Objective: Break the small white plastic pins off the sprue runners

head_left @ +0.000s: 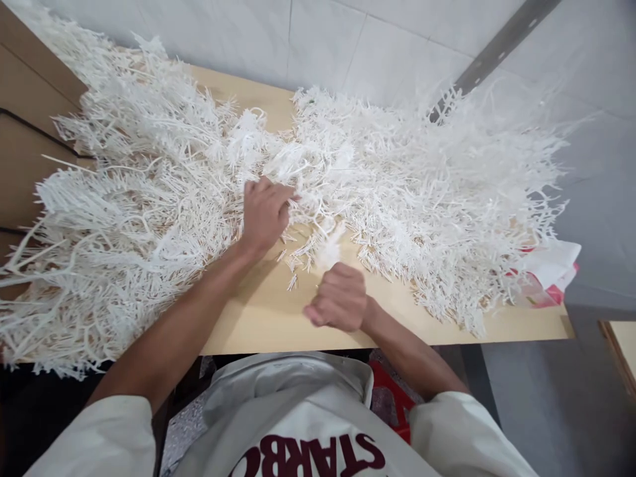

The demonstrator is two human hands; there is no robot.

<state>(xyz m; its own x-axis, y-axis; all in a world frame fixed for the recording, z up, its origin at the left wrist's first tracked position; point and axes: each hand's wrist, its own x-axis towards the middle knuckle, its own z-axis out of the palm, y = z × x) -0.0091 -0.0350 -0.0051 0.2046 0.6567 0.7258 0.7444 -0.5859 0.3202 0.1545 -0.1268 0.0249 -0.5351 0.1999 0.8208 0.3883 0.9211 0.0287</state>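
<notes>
Thin white branching plastic sprigs point(412, 185) lie in big tangled heaps across the table. My left hand point(265, 212) rests against the near edge of the pile, around its middle. Its fingers are bent down together among the strands, and their tips are partly hidden, so what they pinch does not show. Lower and to the right, my right hand point(340, 298) is closed in a fist above the bare front of the table. A motion-blurred white sprig point(330, 248) sticks out from its far side. Several short loose bits point(293, 281) lie between the two hands.
The light wooden table point(263, 324) stands against a tiled wall point(322, 40). A cardboard box point(34, 86) borders the left heap. A pink and white plastic bag point(551, 271) lies at the right end. A metal post point(497, 53) rises behind the right heap.
</notes>
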